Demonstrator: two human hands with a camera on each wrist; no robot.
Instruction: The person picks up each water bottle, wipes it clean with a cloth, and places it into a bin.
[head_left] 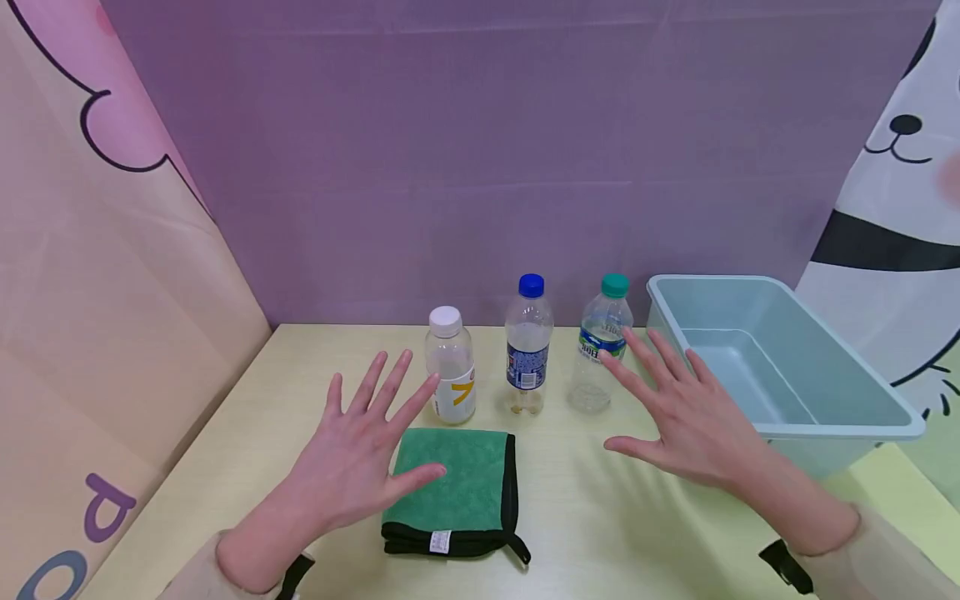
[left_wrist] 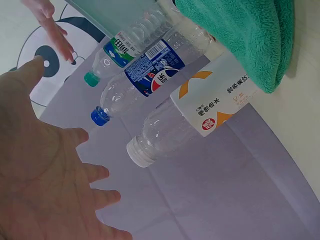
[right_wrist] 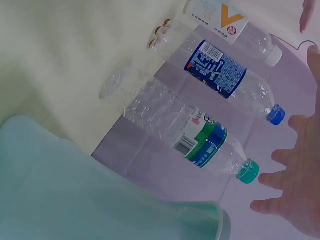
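Both hands hover with fingers spread and nothing held. My left hand (head_left: 352, 458) overlaps the left side of a folded green towel (head_left: 453, 479) with black edging in the head view. My right hand (head_left: 686, 417) is between the towel and a light blue basin, its fingertips overlapping the green-capped bottle (head_left: 591, 392). Three clear plastic bottles stand in a row behind the towel: a white-capped one (head_left: 452, 362) with a white and orange label, a blue-capped one (head_left: 529, 333) with a blue label, and the green-capped one. In the left wrist view the towel (left_wrist: 250, 35) covers part of the white-labelled bottle's base.
The light blue plastic basin (head_left: 840, 432) stands at the right of the pale wooden table (head_left: 585, 533). A purple cloth (head_left: 480, 150) hangs behind the table. Printed cloths flank it, a pink and cream one (head_left: 112, 292) at left and a white one (head_left: 885, 200) at right.
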